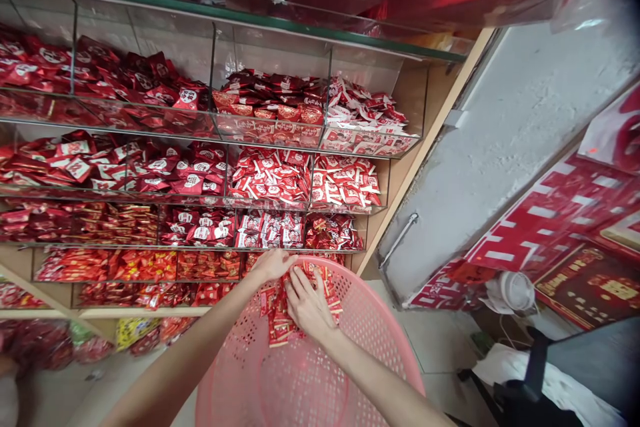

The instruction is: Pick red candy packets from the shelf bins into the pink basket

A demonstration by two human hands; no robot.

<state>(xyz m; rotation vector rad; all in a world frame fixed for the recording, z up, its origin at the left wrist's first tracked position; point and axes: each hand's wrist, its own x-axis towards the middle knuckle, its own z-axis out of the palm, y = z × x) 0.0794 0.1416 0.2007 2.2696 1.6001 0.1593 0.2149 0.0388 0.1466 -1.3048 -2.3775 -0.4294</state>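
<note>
A large pink plastic basket (400, 347) with a perforated wall leans against the lower shelves. Inside it, near the far rim, lies a heap of small red wrapped packets (280, 325). My left hand (274, 265) is closed at the basket's far rim, its fingers curled over the edge beside the heap. Over the packets lies my right hand (311, 301), palm down, with fingers stretched out and touching them. The fingertips of both hands are close together. Part of the heap is hidden under my right hand.
Clear divided bins hold red packets (270, 177) on tiered shelves ahead. A glass shelf edge (240, 10) runs above them. The wooden shelf side (420, 167) meets a grey wall panel (505, 127). At right are a white roll (517, 291) and a dark chair (530, 373).
</note>
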